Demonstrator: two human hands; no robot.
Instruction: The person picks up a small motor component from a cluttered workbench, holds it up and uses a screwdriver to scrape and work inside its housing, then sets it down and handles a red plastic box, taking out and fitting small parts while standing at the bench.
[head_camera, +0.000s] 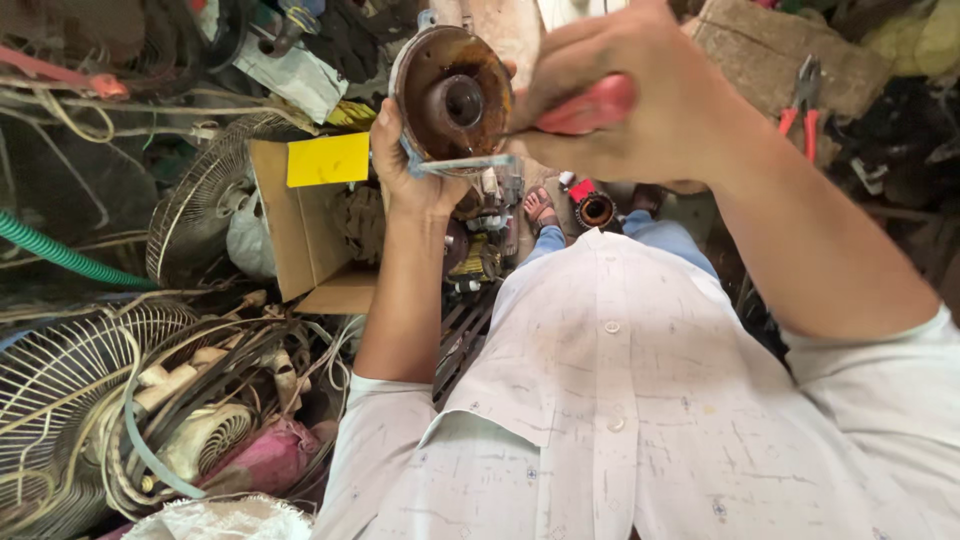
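My left hand (405, 165) holds up a round, rusty brown metal motor cover (450, 95) with a dark bearing hub at its centre, its hollow side facing me. My right hand (640, 95) is closed around the red handle (590, 105) of a tool whose metal shaft (465, 163) reaches left to the lower rim of the cover. Below the hands I see my white shirt (620, 400), blue trousers and a sandalled foot (540, 207).
An open cardboard box (305, 240) with a yellow patch sits left of the cover. Wire fan guards (70, 390) and tangled cables fill the left side. Red-handled pliers (805, 105) lie at the upper right. A copper-wound stator (595, 210) rests on the floor.
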